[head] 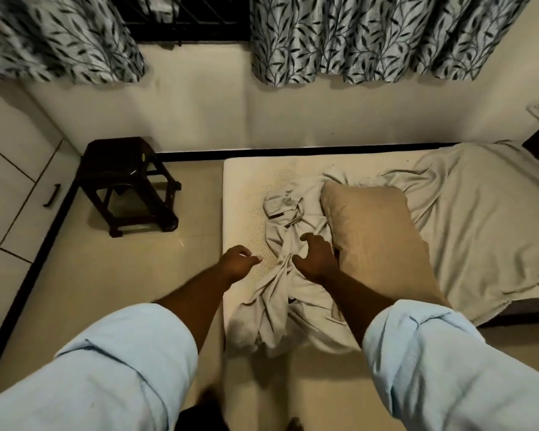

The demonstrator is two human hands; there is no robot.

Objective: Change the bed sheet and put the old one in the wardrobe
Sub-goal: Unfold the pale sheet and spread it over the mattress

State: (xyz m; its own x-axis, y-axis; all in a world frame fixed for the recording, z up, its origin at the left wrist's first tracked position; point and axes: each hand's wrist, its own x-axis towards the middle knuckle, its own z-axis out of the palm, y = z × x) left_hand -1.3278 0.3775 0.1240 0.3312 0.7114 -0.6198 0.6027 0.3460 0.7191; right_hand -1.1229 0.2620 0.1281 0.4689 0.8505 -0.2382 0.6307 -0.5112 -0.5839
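The pale grey bed sheet (pixel 467 219) still covers the right part of the bed and lies bunched in a rumpled heap at the left end. There the bare cream mattress (pixel 246 181) shows. A tan pillow (pixel 374 231) lies on the sheet beside the heap. My left hand (pixel 237 262) hovers over the mattress's left edge with fingers loosely curled, holding nothing. My right hand (pixel 316 258) reaches over the bunched sheet with fingers spread, empty, just left of the pillow.
A dark wooden stool (pixel 128 185) stands on the tiled floor left of the bed. White wardrobe doors with a dark handle (pixel 52 195) run along the far left. Leaf-patterned curtains (pixel 371 38) hang over a window above the wall behind the bed.
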